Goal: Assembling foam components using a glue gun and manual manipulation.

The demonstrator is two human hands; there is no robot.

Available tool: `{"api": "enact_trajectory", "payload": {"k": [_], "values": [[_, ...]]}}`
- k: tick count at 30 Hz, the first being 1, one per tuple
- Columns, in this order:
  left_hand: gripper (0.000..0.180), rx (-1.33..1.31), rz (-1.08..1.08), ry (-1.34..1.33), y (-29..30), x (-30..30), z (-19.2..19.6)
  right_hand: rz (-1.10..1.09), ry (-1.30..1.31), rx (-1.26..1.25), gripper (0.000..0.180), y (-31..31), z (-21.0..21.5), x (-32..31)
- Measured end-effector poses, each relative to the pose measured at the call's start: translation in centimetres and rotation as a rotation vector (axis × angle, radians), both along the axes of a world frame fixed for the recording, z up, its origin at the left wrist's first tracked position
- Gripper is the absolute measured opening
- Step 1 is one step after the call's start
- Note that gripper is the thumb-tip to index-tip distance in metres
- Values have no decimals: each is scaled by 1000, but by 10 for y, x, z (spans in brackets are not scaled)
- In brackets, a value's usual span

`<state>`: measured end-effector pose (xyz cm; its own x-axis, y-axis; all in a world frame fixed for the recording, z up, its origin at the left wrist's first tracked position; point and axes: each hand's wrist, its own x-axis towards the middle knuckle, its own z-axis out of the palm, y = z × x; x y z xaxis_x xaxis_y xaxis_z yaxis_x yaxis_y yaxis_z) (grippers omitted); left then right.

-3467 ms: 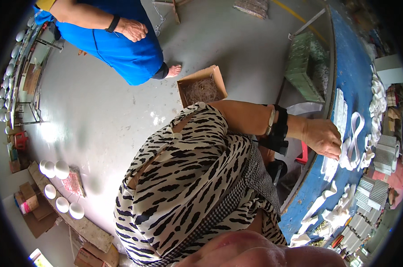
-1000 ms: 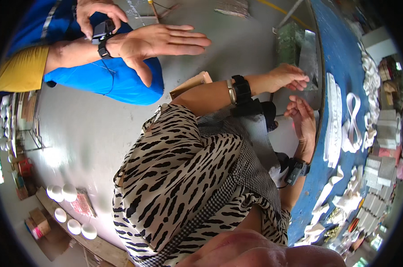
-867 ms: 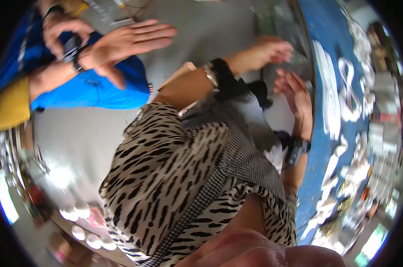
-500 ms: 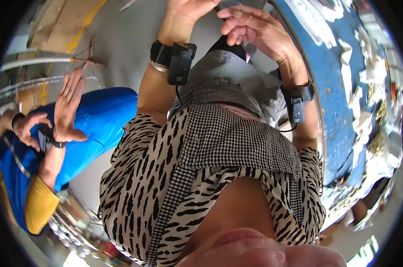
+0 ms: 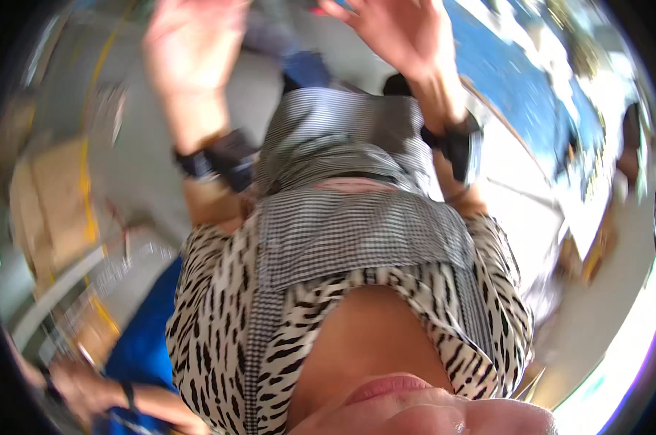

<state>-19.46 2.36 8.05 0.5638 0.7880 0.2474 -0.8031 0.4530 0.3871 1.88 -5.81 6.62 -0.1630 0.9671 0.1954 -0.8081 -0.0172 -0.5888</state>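
Note:
My left hand (image 5: 196, 54) is raised at the upper left, its broad palm smeared by motion and its fingers cut off by the top edge. Across from it, my right hand (image 5: 400, 32) is up near the blue table, with the visible fingers stretched apart and nothing seen in them. The hands are well apart and touch nothing I can see. A black strapped device (image 5: 230, 158) sits on my left wrist, and a similar black device (image 5: 462, 148) on my right. Below both arms hangs my black-and-white checked apron (image 5: 364, 235).
A blue-topped table (image 5: 498, 80) with blurred white pieces stands at the right. Cardboard boxes (image 5: 52, 206) and a yellow floor line (image 5: 88, 159) lie to the left. Another person's arm (image 5: 154, 402) and blue clothing (image 5: 143, 330) are close at lower left.
My hands have moved apart and up, the left one further left. The view has shifted, so the table's lower part has left it and the other person appears lower.

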Motion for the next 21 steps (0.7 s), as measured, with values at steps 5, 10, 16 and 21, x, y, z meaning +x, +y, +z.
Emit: {"api": "enact_trajectory", "payload": {"k": [5,10,16,21], "values": [[15,-154,-206,97,2,37,0,-176,446,224,69,-17,0,83],[22,-215,-421,114,1,80,1,-242,541,326,74,-51,11,107],[25,-32,-453,221,-11,106,8,-432,207,263,74,-68,27,108],[25,4,-524,335,-37,141,7,-440,184,319,71,-97,24,133]]}}
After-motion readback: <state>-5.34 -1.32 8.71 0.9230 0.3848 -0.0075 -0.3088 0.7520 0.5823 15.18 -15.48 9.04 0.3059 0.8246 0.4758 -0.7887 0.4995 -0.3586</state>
